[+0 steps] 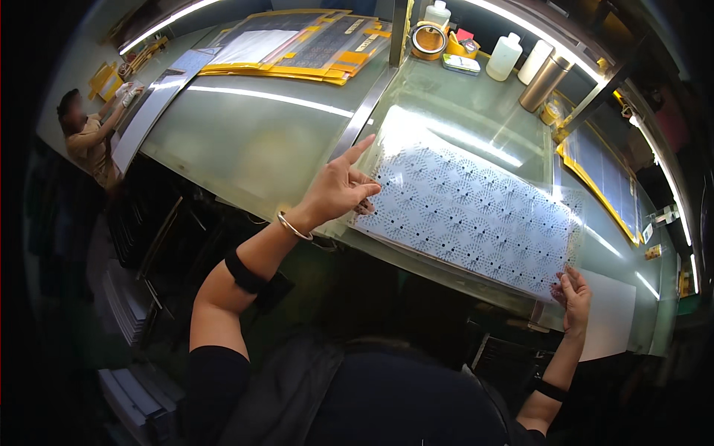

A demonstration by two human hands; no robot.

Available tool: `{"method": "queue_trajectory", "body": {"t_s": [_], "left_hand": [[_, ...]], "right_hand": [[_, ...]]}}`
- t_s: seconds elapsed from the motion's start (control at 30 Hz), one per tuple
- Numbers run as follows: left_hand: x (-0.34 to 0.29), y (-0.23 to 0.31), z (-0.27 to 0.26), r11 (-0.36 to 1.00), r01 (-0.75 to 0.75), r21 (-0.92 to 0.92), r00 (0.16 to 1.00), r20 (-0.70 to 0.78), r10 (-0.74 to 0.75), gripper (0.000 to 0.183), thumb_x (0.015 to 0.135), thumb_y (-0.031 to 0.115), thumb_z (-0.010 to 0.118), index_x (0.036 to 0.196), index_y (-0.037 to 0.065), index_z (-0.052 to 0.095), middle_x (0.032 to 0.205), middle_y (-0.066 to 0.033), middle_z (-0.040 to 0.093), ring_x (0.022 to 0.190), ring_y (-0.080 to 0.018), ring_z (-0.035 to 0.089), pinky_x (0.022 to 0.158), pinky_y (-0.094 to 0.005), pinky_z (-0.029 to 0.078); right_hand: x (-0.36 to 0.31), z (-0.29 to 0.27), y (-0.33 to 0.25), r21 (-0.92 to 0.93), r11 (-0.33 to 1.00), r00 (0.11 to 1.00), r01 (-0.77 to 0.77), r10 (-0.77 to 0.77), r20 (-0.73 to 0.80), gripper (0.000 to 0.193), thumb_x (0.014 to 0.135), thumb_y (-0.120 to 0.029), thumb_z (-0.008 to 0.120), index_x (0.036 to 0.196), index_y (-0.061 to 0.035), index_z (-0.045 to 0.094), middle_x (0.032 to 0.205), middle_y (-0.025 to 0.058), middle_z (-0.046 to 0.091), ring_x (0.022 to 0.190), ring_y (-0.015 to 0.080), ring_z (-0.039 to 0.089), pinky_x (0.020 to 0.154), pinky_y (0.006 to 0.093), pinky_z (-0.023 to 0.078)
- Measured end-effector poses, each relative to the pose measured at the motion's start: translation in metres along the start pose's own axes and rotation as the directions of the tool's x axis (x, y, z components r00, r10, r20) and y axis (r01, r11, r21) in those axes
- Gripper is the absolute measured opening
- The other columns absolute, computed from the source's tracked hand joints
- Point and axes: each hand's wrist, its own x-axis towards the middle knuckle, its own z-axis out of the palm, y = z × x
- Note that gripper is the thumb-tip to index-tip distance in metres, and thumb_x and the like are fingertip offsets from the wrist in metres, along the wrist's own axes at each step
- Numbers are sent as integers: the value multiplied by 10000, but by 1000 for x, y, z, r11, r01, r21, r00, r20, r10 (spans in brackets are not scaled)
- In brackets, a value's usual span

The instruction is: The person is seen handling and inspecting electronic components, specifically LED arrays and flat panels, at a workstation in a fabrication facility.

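White bottles (504,58) and a bronze flask (545,82) stand beyond the patterned sheet (476,215).

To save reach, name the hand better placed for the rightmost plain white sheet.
Likely the right hand: though holding the patterned sheet, it is beside the white sheet; the left hand is farther.

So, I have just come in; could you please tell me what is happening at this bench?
A person holds a pale sheet with a dark dotted pattern over a glossy bench. The left-hand grip is at its left edge, index finger extended; the right-hand grip pinches its lower right corner. Bottles stand behind it, and a plain white sheet lies to the right. Further left, a co-worker is at a long pale panel.
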Motion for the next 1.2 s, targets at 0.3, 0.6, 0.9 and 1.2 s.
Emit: {"method": "queue_trajectory", "body": {"t_s": [0.3,0.6,0.9,1.2], "left_hand": [[-5,-40,-23,762,-327,559,944,237,231,412,781,47,594,1185,104,532,1183,-94,530,1158,-257,427,993,-397,295],[-6,-48,-32,793,-331,512,898,428,99,594,790,64,557,1334,177,348,1440,-26,196,1346,-276,57,1064,-453,-69],[-7,-44,-33,786,-336,519,886,458,77,653,765,73,583,1349,197,320,1455,-29,140,1348,-279,20,1056,-466,-84],[-6,-45,-32,768,-346,539,887,456,79,668,754,75,601,1348,203,323,1456,-42,128,1350,-267,19,1058,-470,-76]], "right_hand": [[13,-5,28,28,982,955,189,-177,-238,245,853,-103,566,1079,-7,557,884,53,618,718,79,556,639,207,476],[16,5,28,29,968,925,248,-228,-305,228,876,-144,541,1058,-14,583,877,46,613,698,75,526,633,196,444],[15,3,30,27,973,931,229,-211,-297,232,875,-143,541,1066,-19,581,875,44,613,692,73,519,627,194,441],[15,2,28,16,978,933,207,-192,-304,237,874,-135,540,1075,-15,576,888,51,614,702,73,524,632,194,453]]}}
